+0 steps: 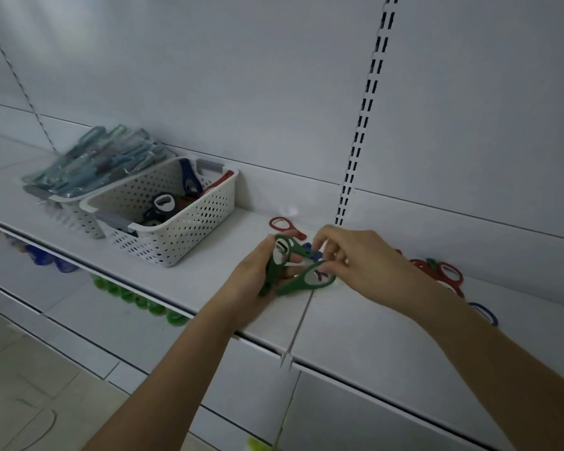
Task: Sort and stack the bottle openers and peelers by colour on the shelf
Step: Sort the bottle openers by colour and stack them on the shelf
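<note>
Head view: my left hand (254, 275) grips a green opener (279, 265) upright, while my right hand (355, 258) pinches another green opener (306, 281) lying crosswise just beside it.

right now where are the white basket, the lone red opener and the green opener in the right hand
white basket (189, 237), head view, perforated front wall
lone red opener (282, 225), head view, its ring
green opener (302, 283), head view, its handle

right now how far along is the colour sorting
Early to midway. Done: a few red openers lie grouped on the shelf at right, and one red opener lies apart. In hand: the left hand holds green openers while the right hand pinches another green opener. Left: the white basket still holds mixed pieces.
</note>
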The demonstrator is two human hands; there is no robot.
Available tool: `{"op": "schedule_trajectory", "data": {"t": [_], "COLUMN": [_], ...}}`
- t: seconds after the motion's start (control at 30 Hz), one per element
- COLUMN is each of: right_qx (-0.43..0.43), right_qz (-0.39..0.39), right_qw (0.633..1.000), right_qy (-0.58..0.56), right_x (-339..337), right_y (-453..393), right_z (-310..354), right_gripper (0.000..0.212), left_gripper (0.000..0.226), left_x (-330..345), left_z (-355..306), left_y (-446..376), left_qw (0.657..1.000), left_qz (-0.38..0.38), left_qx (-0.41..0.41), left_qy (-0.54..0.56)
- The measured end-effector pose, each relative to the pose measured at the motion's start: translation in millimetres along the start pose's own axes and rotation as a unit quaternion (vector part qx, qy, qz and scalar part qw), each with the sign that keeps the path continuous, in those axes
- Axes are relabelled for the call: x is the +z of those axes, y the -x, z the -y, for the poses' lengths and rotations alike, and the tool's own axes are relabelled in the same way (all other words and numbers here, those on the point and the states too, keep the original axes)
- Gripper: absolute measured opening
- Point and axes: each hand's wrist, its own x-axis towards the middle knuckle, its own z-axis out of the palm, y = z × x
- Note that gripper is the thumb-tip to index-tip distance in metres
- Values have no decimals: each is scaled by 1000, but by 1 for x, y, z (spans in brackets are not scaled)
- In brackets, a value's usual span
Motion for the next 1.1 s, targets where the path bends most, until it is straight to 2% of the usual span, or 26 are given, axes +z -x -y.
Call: {"op": "schedule_trajectory", "data": {"t": [0.1, 0.17, 0.23, 0.3, 0.4, 0.47, 0.63, 0.73, 0.87, 0.93, 1.0, 1.1], "right_qx": [3, -3, 8, 60, 123, 113, 73, 78, 69, 32, -44, -161], "right_qz": [-76, -136, -208, -221, -118, -104, -150, -197, -255, -298, -341, -339], "right_qw": [996, 987, 975, 972, 985, 988, 981, 975, 964, 954, 939, 923], "right_qy": [-42, -80, -84, -49, 6, 22, 101, 60, 12, -9, 6, 89], "right_x": [6, 16, 29, 43, 69, 83, 88, 90, 89, 87, 85, 92], "right_y": [-20, -33, -46, -56, -61, -62, -64, -63, -61, -58, -53, -47], "right_z": [12, 16, 10, -8, -33, -40, -39, -37, -30, -19, -3, 17], "right_gripper": [21, 21, 15, 14, 35, 35, 18, 20, 23, 21, 16, 14], "left_gripper": [51, 51, 41, 31, 40, 44, 32, 36, 33, 31, 29, 29], "left_x": [-7, -14, -21, -31, -42, -49, -54, -54, -52, -49, -47, -45], "left_z": [-6, -9, -13, -17, -18, -18, -17, -17, -15, -14, -13, -14], "left_y": [4, 5, 0, -7, -13, -17, -23, -24, -25, -26, -26, -22], "left_qw": [997, 989, 979, 989, 998, 991, 976, 969, 975, 974, 972, 974], "left_qz": [43, 13, -2, -25, -47, -76, -98, -123, -121, -125, -113, -73], "left_qx": [-36, -40, -8, 17, 15, 25, 22, 4, 4, 17, 31, 43], "left_qy": [-46, -141, -204, -145, 37, 106, 193, 214, 187, 189, 201, 209]}}
